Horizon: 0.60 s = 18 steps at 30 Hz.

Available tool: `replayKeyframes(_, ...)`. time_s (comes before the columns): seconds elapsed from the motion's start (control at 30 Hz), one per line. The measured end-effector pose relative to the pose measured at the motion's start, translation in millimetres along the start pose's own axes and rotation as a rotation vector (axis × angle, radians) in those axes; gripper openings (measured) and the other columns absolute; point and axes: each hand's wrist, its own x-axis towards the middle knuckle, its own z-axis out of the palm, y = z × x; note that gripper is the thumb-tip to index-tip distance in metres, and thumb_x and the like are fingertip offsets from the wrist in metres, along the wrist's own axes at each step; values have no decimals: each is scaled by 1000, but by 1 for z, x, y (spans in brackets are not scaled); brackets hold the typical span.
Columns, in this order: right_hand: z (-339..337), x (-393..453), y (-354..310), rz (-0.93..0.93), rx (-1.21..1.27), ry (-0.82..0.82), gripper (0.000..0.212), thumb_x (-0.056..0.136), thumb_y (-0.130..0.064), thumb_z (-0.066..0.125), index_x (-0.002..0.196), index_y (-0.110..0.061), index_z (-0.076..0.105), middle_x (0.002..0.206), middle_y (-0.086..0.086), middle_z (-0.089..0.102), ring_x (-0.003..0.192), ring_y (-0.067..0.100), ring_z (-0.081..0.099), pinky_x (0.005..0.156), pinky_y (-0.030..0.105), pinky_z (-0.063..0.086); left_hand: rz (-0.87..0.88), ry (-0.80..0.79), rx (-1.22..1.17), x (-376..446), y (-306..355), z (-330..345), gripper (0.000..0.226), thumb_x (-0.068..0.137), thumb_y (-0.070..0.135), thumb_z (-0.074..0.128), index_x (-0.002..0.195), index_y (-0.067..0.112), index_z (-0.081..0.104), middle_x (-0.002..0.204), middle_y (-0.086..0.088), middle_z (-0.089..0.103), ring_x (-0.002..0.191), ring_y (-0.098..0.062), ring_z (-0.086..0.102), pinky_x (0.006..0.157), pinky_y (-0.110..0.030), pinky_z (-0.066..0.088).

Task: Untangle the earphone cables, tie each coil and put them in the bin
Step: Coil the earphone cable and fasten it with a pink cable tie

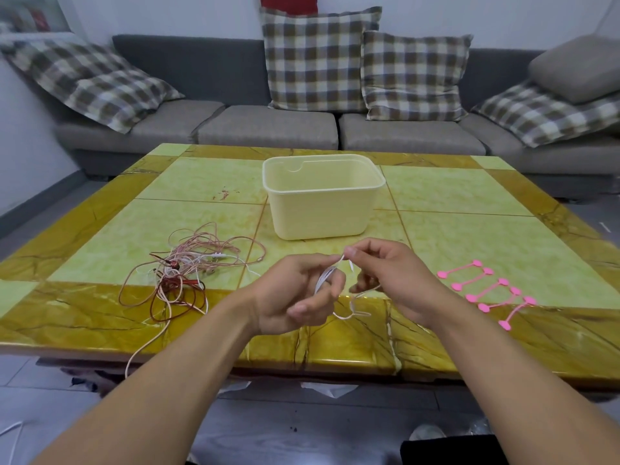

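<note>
Winding: I coil a white earphone cable round the fingers of my left hand, just above the near edge of the surface
Risk: the loops could slide off my fingers if I slacken my hold; the loose tail hanging below my hands might snag and pull the coil apart
Left hand: fingers curled, the white loops wrapped about them and gripped
Right hand: thumb and forefinger pinch the cable near its top; other fingers loosely curled
Tangle: pink, red and white cables still knotted together on the surface, left of my hands; one strand drops over the near edge
Ties: pink, lying in a row to my right, untouched
Bin: beyond my hands; no cables visible inside
</note>
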Motion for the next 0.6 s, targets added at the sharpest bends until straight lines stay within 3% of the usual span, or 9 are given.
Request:
replayKeyframes(0.07,4,-2,-2,96,140,-29,13,97,-22,67,97,-9,68,59,-2,41,49,12,39,45,25,47,23,-69,-108,0,0,-1,47,100,35,39,63,14,58,31,3,34,31,-9,21,37,-20,18)
replayKeyframes(0.13,8,-3,-3,148,134,-69,12,99,-24,63,100,-14,69,58,-4,31,51,12,23,38,20,24,85,-81,-172,1,1,2,47,101,31,39,69,13,68,32,4,38,29,-8,24,37,-20,19)
replayKeyframes(0.2,12,-4,-1,158,37,-132,22,102,-29,59,89,-29,77,59,-5,26,57,14,16,45,24,13,157,47,-262,2,6,7,44,99,29,40,96,9,78,41,3,50,31,-8,35,39,-20,25)
replayKeyframes(0.23,14,-4,1,156,-27,-154,28,102,-32,58,82,-34,78,59,-6,26,57,13,16,47,25,13,203,146,-336,4,9,9,42,100,29,42,112,7,75,53,2,62,35,-9,44,39,-18,32)
replayKeyframes(0.27,16,-6,1,154,-98,-173,28,102,-34,59,81,-37,78,57,-8,29,54,11,20,47,24,15,265,245,-407,5,10,8,42,101,28,42,124,7,69,71,0,73,43,-11,56,42,-18,41)
replayKeyframes(0.33,18,-9,0,134,-247,-224,19,102,-32,61,100,-33,79,48,-16,35,45,4,29,44,15,24,398,415,-501,7,10,1,40,108,27,35,134,6,56,107,-6,77,73,-19,75,61,-22,58)
replayKeyframes(0.4,20,-11,1,120,-371,-279,21,103,-27,60,115,-25,77,44,-17,39,41,2,37,44,9,28,501,550,-520,10,6,-6,39,110,26,32,139,6,48,124,-11,71,102,-29,74,87,-32,59)
replayKeyframes(0.5,24,-15,1,89,-427,-360,23,102,-27,60,118,-25,76,54,-5,39,51,10,33,49,15,30,559,759,-223,14,-2,-18,42,111,25,29,148,11,43,127,-5,69,122,-23,64,110,-36,45)
replayKeyframes(0.6,22,-17,-7,11,-398,-414,20,102,-36,60,107,-29,79,57,-4,43,56,15,36,53,24,31,471,847,321,11,-7,-18,38,110,23,30,137,20,57,119,4,74,118,-10,65,108,-25,44)
